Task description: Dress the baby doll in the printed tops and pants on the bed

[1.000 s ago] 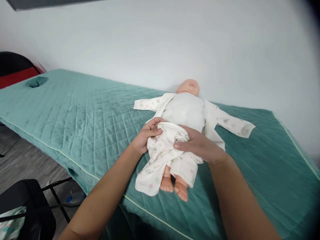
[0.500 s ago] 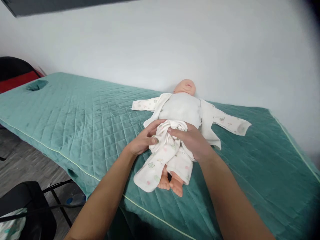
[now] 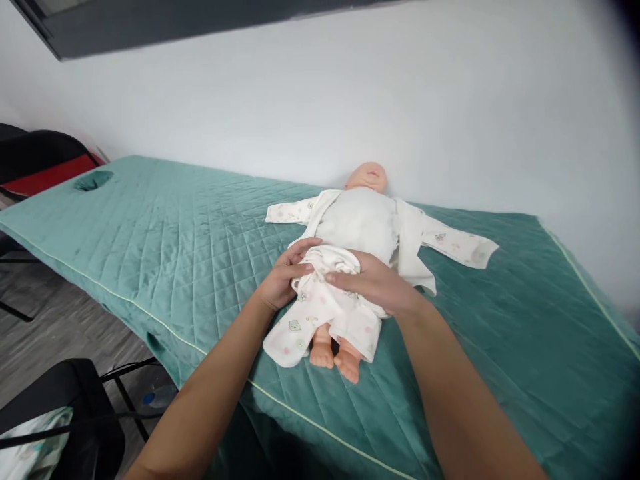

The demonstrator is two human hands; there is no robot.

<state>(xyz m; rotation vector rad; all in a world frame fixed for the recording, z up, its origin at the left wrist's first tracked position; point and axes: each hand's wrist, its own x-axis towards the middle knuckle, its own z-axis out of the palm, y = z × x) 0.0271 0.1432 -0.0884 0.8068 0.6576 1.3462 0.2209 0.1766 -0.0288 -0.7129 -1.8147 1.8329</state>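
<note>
Green quilting [image 3: 200, 247] supports a doll [image 3: 357, 220], its printed garment [image 3: 325, 313] seemingly pinched between both hands [image 3: 383, 285].

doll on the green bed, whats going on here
A person's left hand and right hand grip bunched white patterned pants over the lower body of a doll, which lies face up on a green quilted cover. Its feet show below the pants. Its white top lies open, sleeves spread to both sides.

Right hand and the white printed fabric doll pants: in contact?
Touching. The head view shows the right hand with its thumb lying directly on the bunched upper part of the white printed fabric doll pants, no gap.
</note>
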